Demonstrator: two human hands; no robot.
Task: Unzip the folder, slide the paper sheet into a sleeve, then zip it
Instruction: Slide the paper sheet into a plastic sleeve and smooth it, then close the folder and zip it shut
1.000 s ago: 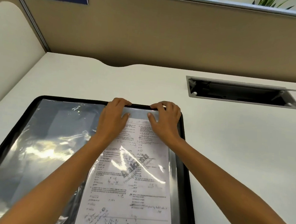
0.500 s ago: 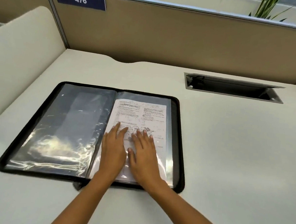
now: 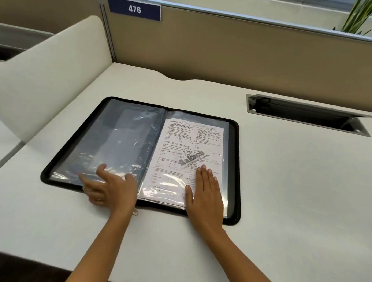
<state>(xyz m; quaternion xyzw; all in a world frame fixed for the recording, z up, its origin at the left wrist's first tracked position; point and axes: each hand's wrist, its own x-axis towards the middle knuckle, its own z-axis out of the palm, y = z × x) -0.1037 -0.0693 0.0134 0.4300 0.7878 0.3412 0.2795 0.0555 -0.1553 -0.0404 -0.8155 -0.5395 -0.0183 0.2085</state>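
Observation:
A black zip folder (image 3: 237, 157) lies spread flat on the white desk, its clear plastic sleeves showing. The printed paper sheet (image 3: 187, 145) sits inside the right-hand sleeve. My right hand (image 3: 205, 190) rests flat, fingers together, on the lower right of that sleeve. My left hand (image 3: 109, 186) is blurred, fingers spread, at the near edge of the left-hand sleeves (image 3: 117, 140), holding nothing that I can make out. A small metal zip pull (image 3: 135, 213) peeks out beside my left wrist at the folder's near edge.
The white desk (image 3: 286, 203) reaches to a tan partition (image 3: 241, 54) with a blue "476" sign (image 3: 134, 9). A recessed cable tray (image 3: 308, 115) with a raised lid sits at the back right. A cream divider panel (image 3: 49, 74) stands on the left.
Both hands slid from the folder's top edge down the sheet to its near edge. My left hand has since shifted left onto the left-hand sleeves. The view has pulled back.

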